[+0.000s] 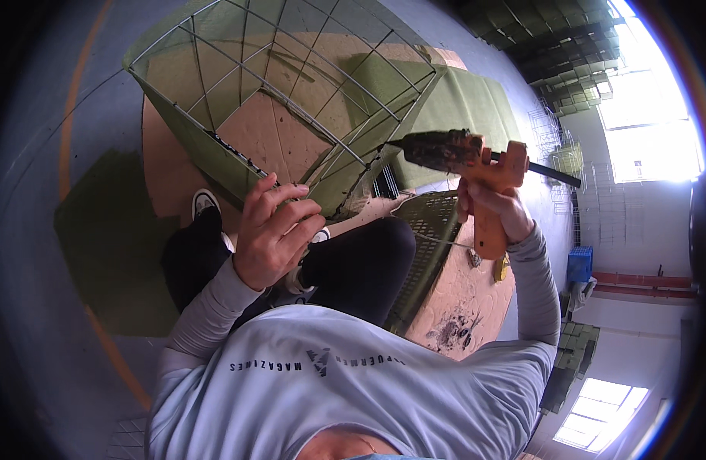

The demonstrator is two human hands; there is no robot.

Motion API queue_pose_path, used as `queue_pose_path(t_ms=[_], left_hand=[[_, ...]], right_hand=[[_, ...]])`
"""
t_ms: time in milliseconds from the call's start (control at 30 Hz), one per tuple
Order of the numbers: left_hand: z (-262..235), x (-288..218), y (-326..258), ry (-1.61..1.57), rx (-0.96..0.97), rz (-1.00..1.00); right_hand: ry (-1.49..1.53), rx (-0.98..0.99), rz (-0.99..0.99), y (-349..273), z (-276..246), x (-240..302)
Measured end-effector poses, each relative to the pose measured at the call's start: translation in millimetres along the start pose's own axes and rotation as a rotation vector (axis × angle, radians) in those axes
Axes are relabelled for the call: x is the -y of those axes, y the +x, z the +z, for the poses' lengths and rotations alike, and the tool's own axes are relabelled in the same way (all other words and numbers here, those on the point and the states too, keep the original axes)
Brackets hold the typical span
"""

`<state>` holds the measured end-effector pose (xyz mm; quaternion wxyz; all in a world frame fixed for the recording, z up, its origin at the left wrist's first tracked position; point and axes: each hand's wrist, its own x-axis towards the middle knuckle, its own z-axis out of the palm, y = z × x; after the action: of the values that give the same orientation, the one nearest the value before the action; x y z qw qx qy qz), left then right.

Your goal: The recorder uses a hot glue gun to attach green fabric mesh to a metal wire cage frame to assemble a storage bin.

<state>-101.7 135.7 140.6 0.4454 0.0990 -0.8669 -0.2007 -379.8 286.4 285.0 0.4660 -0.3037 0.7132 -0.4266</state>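
A wire-grid frame (291, 102) with green fabric (175, 130) about its sides stands tilted before my knees. Dark glue-like marks run along its near edges. My left hand (275, 230) is at the near corner, fingers apart and slightly bent, fingertips at the fabric edge; its palm side is hidden. In my right hand (497, 207) is an orange glue gun (489, 222), my fingers wrapped round its handle. The gun's blackened nozzle points left, close to the frame's right near edge. A black glue stick (556, 174) sticks out of its back.
Brown cardboard (163, 180) lies under the frame. Right of my knee stands a green perforated crate (420, 253), beside stained cardboard (452, 322). More green fabric (115, 245) lies on the floor at left. Stacked green boxes (552, 46) and a blue crate (579, 264) are farther right.
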Motion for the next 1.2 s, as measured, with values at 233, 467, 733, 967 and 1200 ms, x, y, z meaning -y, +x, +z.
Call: queue_pose_path(t_ms=[233,467,733,967,1200], left_hand=[[0,0,0,0.011,-0.008,0.011],[-1,0,0,0.006,-0.003,0.012],[0,1,0,-0.011,-0.001,0.013],[-1,1,0,-0.011,0.005,0.013],[-2,0,1,-0.010,0.011,0.011]], right_hand=[[-0.146,0.133,0.046,-8,11,7],[-0.043,0.018,0.028,1,-2,-2],[-0.006,-0.023,-0.003,9,-9,-4],[0.010,-0.064,-0.033,13,-11,-7],[0.018,-0.110,-0.026,18,-14,-9]])
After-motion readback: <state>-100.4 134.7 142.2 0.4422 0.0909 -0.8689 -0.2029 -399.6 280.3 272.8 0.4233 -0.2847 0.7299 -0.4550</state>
